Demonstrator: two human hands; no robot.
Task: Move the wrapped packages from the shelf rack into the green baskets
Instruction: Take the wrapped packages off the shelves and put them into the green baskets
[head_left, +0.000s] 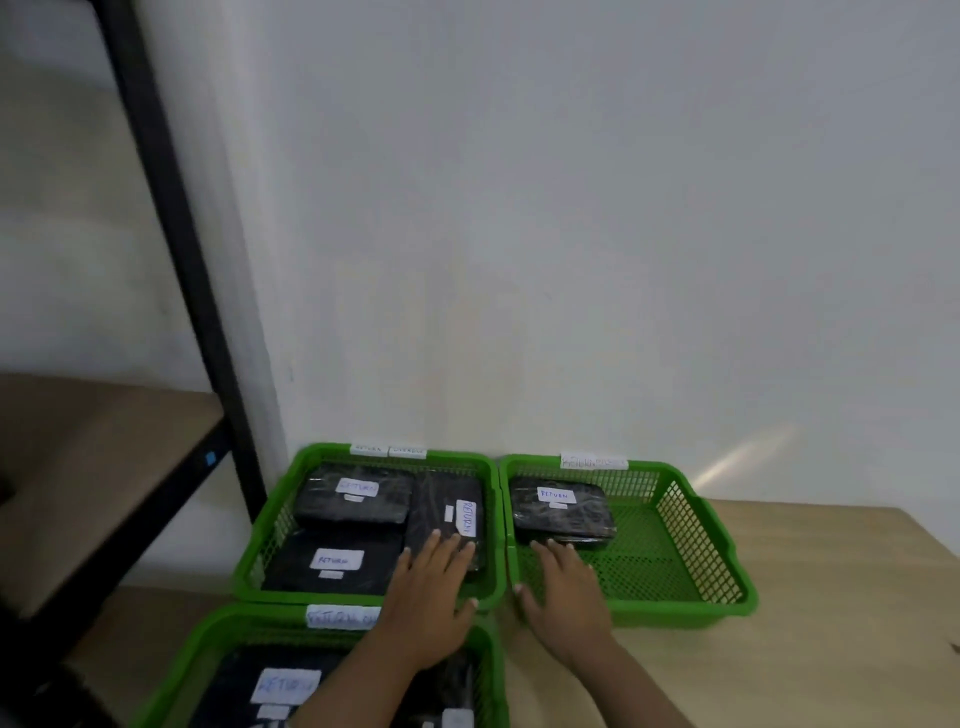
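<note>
Three green baskets stand on a wooden table. The far left basket (270, 525) holds three black wrapped packages with white "RETURN" labels: one at the back (353, 499), one at the front (332, 566) and one on the right (447, 509). My left hand (431, 592) lies flat with straight fingers on the right package's near end. The right basket (691, 551) holds one package (561, 512) at its back left. My right hand (563, 597) reaches over this basket's front rim, fingers straight, fingertips at the package's near edge. The near basket (208, 644) holds more packages (244, 691).
A black metal shelf rack (176, 244) with a brown board shelf (104, 467) stands at the left against the white wall. White paper labels (387, 450) sit on the basket rims. Bare wooden table (810, 654) extends to the right of the baskets.
</note>
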